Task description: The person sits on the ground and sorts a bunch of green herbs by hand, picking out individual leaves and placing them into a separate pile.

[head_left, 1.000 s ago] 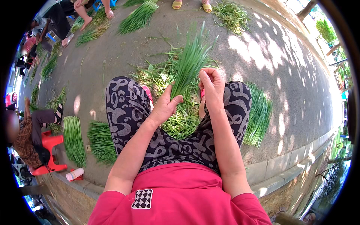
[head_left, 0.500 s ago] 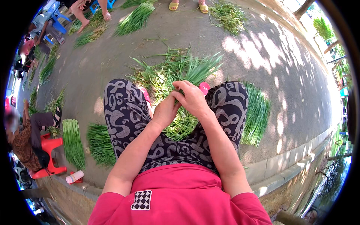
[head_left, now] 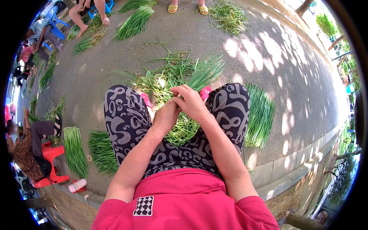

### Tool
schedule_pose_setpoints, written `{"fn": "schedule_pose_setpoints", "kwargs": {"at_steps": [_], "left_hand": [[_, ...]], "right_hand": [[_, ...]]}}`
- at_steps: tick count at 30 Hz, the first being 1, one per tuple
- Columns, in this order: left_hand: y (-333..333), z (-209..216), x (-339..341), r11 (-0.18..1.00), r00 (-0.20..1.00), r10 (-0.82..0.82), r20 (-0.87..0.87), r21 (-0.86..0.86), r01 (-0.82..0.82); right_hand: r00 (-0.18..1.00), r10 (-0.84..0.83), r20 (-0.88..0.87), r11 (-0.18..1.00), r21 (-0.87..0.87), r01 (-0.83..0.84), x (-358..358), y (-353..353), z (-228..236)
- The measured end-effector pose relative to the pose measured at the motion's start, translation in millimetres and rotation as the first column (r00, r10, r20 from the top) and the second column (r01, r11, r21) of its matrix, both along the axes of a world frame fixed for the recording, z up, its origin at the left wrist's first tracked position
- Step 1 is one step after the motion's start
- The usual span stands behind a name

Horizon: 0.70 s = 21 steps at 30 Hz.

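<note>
A bunch of long green chives [head_left: 206, 72] fans out to the far right from between my hands, above the ground between my knees. My left hand [head_left: 167, 116] is closed round its lower end, which the fingers mostly hide. My right hand [head_left: 189, 100] lies over the left one, its fingers bent and pinching at the bunch near the left thumb. Under and beyond the hands spreads a loose pile of chive trimmings [head_left: 156, 82], green mixed with yellowish bits. Part of it shows between my thighs.
Neat chive bundles lie beside me: one [head_left: 260, 115] at my right knee, another [head_left: 102, 151] at my left, a paler one [head_left: 75, 149] further left. Farther off are more chive heaps [head_left: 228, 17] and people's feet. A person sits at left near a red stool [head_left: 53, 155].
My hands keep hold of the bunch, with the right fingers shifted slightly. A faint green smear shows left of the pile. The whole view has moved a little.
</note>
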<state>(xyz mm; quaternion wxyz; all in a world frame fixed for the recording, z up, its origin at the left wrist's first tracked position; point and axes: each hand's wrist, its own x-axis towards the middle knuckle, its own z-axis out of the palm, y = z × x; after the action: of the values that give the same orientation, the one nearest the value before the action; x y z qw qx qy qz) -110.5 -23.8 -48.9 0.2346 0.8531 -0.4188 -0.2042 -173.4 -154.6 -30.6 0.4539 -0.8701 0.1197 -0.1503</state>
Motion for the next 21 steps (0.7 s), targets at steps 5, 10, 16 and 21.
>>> {"fn": "schedule_pose_setpoints", "kwargs": {"at_steps": [5,10,16,21], "left_hand": [[0.3,-2.9,0.5,0.999,1.000,0.027,0.006,-0.043,-0.027],[1.4,-2.0,3.3,0.989,0.999,0.046,-0.002,-0.143,-0.046],[1.3,1.2,7.2,0.977,0.992,0.109,-0.068,-0.174,-0.119],[4.8,-7.2,15.6,0.955,0.976,0.155,-0.150,-0.232,-0.187]], "right_hand": [[0.999,-0.049,0.001,0.998,-0.030,0.049,0.6,4.3,-1.7],[0.975,-0.220,-0.035,0.821,0.533,0.204,1.8,-2.7,2.9],[0.931,-0.358,-0.073,0.508,0.821,0.260,-5.4,-15.2,14.8],[0.817,-0.577,0.000,0.500,0.790,0.353,-3.9,-27.0,3.5]]}}
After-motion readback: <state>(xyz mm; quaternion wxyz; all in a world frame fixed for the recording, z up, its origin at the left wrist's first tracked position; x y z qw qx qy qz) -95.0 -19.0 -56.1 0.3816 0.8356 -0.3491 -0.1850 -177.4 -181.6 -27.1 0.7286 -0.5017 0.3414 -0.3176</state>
